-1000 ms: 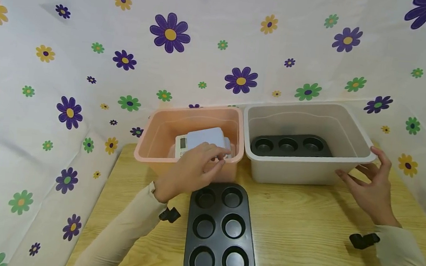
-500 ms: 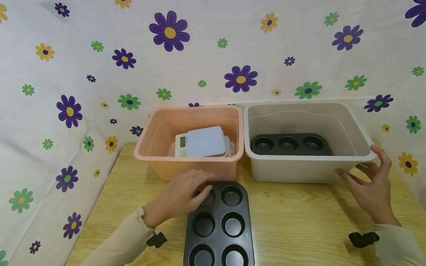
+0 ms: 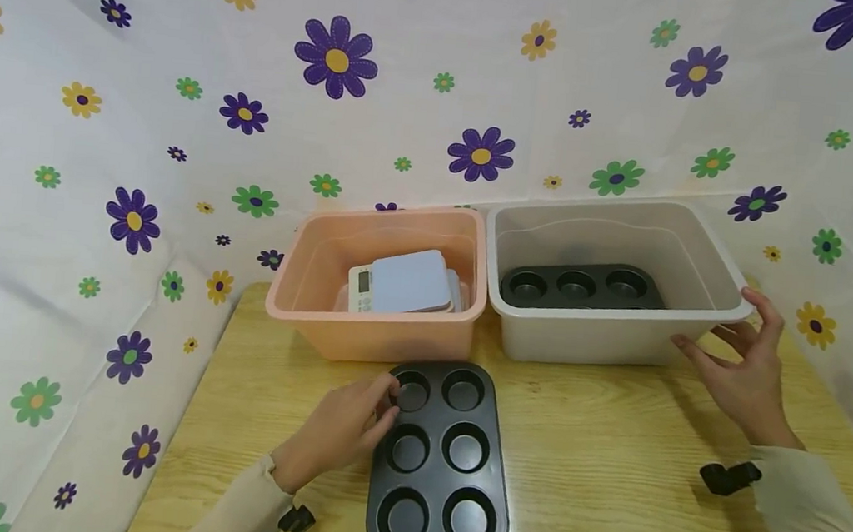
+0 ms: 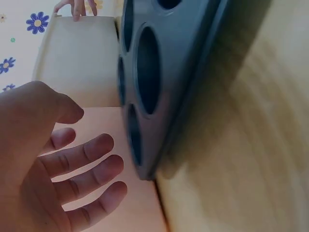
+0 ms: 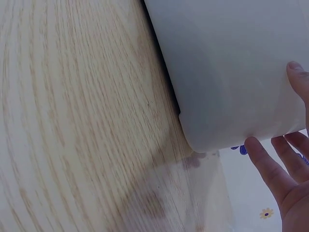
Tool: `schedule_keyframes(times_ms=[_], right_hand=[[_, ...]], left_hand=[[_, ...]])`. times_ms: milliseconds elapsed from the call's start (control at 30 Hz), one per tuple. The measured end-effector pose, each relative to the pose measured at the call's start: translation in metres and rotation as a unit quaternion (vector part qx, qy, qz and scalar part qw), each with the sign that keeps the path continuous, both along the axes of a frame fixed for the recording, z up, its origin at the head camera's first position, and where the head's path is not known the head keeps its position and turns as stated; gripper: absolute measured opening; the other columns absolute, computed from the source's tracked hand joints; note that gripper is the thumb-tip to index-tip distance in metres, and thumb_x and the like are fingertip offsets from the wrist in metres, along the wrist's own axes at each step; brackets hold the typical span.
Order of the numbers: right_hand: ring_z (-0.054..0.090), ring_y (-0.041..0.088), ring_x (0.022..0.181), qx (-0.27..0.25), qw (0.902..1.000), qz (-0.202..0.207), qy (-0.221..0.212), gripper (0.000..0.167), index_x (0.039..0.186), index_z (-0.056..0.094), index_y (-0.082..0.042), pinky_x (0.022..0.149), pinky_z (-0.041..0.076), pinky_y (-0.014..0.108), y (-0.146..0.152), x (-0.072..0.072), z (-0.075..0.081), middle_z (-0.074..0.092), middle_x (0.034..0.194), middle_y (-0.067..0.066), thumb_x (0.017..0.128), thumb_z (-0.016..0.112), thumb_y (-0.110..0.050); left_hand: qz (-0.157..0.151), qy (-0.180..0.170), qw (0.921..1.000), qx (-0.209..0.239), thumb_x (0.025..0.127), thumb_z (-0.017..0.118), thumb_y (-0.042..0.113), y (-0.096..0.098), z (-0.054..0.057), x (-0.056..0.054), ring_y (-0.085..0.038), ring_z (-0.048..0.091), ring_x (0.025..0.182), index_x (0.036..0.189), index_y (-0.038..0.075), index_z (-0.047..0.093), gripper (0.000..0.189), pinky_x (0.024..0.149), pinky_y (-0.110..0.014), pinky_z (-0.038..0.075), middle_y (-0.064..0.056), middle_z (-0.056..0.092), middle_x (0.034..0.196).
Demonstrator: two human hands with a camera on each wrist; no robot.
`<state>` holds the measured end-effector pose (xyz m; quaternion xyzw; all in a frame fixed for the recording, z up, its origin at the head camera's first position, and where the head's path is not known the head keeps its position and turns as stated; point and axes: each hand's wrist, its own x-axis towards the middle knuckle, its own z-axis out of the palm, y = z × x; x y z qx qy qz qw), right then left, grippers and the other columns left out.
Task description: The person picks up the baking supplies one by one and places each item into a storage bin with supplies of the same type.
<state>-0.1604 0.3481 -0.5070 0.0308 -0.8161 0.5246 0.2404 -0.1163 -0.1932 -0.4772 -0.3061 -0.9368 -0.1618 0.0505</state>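
Observation:
A dark six-cup muffin pan (image 3: 437, 477) lies flat on the table, lengthwise in front of me. My left hand (image 3: 337, 428) hovers at its upper left edge with loosely bent fingers and nothing in them. The left wrist view shows those fingers spread, apart from the pan. At the right, my right hand (image 3: 750, 377) holds the front right corner of a white plastic bin (image 3: 589, 343), thumb on the front wall and fingers round the side. Inside that bin is another dark muffin pan (image 3: 577, 288), its lower part hidden by the wall.
A peach plastic bin (image 3: 390, 344) stands left of the white one, directly behind the pan. It contains a kitchen scale (image 3: 412, 282) with a small display, tilted on something pale. Behind both bins hangs a flower-print cloth (image 3: 377, 128). The wooden table (image 3: 607, 456) ends at the left.
My left hand has moved from above the peach bin down and toward me to the left edge of the muffin pan. The right hand keeps its place on the white bin.

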Motion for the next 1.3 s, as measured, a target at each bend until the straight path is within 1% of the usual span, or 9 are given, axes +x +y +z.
schedule_keyframes(times_ms=[200,333,533,667,767,900,1067,1200,1300], right_hand=[[0.061,-0.011,0.115,-0.006,1.0000,0.002,0.001,0.110,0.170,0.020,-0.019,0.078,0.056,0.004,0.000,0.000,0.000,0.050,0.149,-0.019,0.086,0.079,0.020],[0.061,-0.011,0.116,-0.006,1.0000,0.003,0.001,0.110,0.170,0.020,-0.020,0.078,0.056,0.004,0.000,-0.001,0.000,0.050,0.150,-0.020,0.086,0.079,0.019],[0.060,-0.014,0.115,0.001,1.0000,0.005,-0.002,0.108,0.170,0.019,-0.019,0.078,0.055,0.003,-0.001,0.001,-0.001,0.048,0.149,-0.022,0.088,0.080,0.017],[0.058,-0.014,0.116,0.008,0.9999,0.005,-0.004,0.109,0.170,0.018,-0.020,0.078,0.054,0.002,0.000,0.002,-0.002,0.046,0.150,-0.023,0.089,0.080,0.015],[0.059,-0.014,0.117,0.012,0.9999,0.004,-0.001,0.109,0.171,0.017,-0.019,0.078,0.054,0.002,0.001,0.001,-0.001,0.047,0.151,-0.023,0.088,0.080,0.016],[0.059,-0.014,0.116,0.013,0.9999,0.002,0.001,0.110,0.171,0.017,-0.019,0.077,0.055,0.002,0.002,0.001,-0.002,0.046,0.151,-0.023,0.088,0.080,0.016],[0.058,-0.015,0.116,0.016,0.9999,-0.001,0.002,0.110,0.170,0.017,-0.018,0.079,0.054,0.002,0.003,0.000,-0.002,0.046,0.151,-0.023,0.088,0.080,0.016],[0.058,-0.015,0.117,0.018,0.9998,0.001,0.006,0.109,0.170,0.018,-0.017,0.081,0.053,0.001,0.002,-0.001,-0.002,0.045,0.153,-0.023,0.087,0.081,0.016],[0.058,-0.015,0.118,0.017,0.9998,0.002,0.008,0.109,0.170,0.018,-0.016,0.083,0.053,0.001,0.002,-0.002,-0.002,0.045,0.154,-0.022,0.087,0.081,0.016]], left_hand=[[0.018,-0.058,0.9981,0.005,0.103,0.076,0.034,-0.009,-0.011,0.010,0.000,0.041,0.065,0.086,0.021,0.054,0.031,0.058,-0.019,0.037,0.010,0.050,0.072],[0.022,-0.079,0.9966,0.002,0.103,0.076,0.043,-0.012,-0.016,0.017,0.001,0.039,0.062,0.079,0.022,0.051,0.040,0.057,-0.019,0.034,0.011,0.046,0.067],[0.038,-0.136,0.9900,0.005,0.105,0.072,0.048,-0.016,-0.023,0.033,0.003,0.045,0.063,0.106,0.021,0.063,0.029,0.058,-0.018,0.040,0.012,0.056,0.071],[0.044,-0.165,0.9851,0.019,0.105,0.070,0.051,-0.020,-0.026,0.043,0.005,0.047,0.063,0.126,0.019,0.064,0.038,0.058,-0.018,0.042,0.015,0.056,0.071],[0.050,-0.186,0.9803,0.043,0.105,0.072,0.052,-0.023,-0.028,0.050,0.006,0.049,0.062,0.129,0.018,0.061,0.043,0.058,-0.018,0.044,0.019,0.055,0.071],[0.071,-0.223,0.9694,0.076,0.102,0.074,0.054,-0.026,-0.032,0.058,0.005,0.050,0.060,0.117,0.017,0.056,0.043,0.058,-0.018,0.045,0.018,0.056,0.071],[0.095,-0.256,0.9585,0.081,0.097,0.078,0.060,-0.026,-0.036,0.065,0.004,0.047,0.060,0.096,0.021,0.060,0.043,0.055,-0.017,0.041,0.015,0.054,0.070],[0.104,-0.268,0.9542,0.085,0.094,0.080,0.060,-0.026,-0.037,0.069,0.003,0.046,0.058,0.088,0.022,0.064,0.042,0.053,-0.018,0.038,0.015,0.053,0.065],[0.104,-0.295,0.9439,0.105,0.095,0.082,0.056,-0.027,-0.039,0.071,0.003,0.045,0.056,0.082,0.022,0.066,0.039,0.052,-0.018,0.037,0.016,0.052,0.062]])
